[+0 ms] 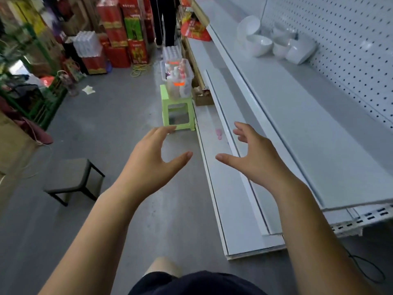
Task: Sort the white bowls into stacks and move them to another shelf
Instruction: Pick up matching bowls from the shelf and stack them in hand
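Two bare hands reach forward over a shop aisle floor. The left hand (153,160) and right hand (255,158) are both spread, fingers loosely bent, palms facing each other, holding nothing. Far ahead and to the right of the right hand, a loose cluster of white bowls (258,45) sits on a white shelf (297,116). The cluster runs across the shelf toward the pegboard back (350,50). Several bowls lie tipped, their mouths facing different ways; blur hides finer detail. A green stool (177,109) stands just beyond the left hand.
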`<control>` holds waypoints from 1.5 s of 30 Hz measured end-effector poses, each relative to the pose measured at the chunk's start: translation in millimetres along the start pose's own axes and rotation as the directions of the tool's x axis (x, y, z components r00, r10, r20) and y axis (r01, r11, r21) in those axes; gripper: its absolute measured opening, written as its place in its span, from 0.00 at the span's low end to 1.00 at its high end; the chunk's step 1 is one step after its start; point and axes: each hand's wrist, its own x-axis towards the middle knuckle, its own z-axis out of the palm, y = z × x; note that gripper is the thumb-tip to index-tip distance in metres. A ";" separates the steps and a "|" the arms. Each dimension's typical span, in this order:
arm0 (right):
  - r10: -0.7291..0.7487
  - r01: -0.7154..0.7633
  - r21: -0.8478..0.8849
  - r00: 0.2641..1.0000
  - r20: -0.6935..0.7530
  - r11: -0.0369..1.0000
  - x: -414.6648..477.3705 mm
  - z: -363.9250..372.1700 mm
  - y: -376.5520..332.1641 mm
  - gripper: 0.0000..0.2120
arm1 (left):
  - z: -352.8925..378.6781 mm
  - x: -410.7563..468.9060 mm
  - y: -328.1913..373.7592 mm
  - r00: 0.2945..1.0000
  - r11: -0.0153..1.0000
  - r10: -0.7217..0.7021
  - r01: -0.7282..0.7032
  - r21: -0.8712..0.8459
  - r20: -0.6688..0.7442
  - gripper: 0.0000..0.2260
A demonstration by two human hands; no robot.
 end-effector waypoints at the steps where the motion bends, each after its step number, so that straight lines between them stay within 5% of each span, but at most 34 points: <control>1: -0.001 0.001 0.017 1.000 -0.004 1.000 12.6 2.1 0.0 0.45 | 1.2 12.9 -6.0 1.000 1.000 -0.003 0.003 -0.009 0.004 0.31; 7: 0.031 -0.029 0.033 0.997 -0.070 0.999 94.4 23.0 2.9 0.46 | 5.6 101.8 -48.5 0.999 0.999 0.036 -0.034 -0.034 0.041 0.31; 19: 0.208 -0.150 0.179 0.905 -0.370 0.972 254.0 52.2 -43.2 0.47 | -41.1 340.7 -98.8 0.917 0.931 0.365 -0.361 -0.058 0.160 0.29; 28: 0.375 -0.306 0.223 0.824 -0.425 0.926 314.0 38.3 -16.1 0.45 | 17.3 433.4 -112.9 0.873 0.913 0.407 -0.378 -0.155 0.269 0.30; 45: 0.376 -0.323 0.197 0.727 -0.574 0.926 472.6 -57.8 62.5 0.38 | 127.9 620.1 -41.6 0.912 0.877 0.364 -0.266 -0.401 0.191 0.34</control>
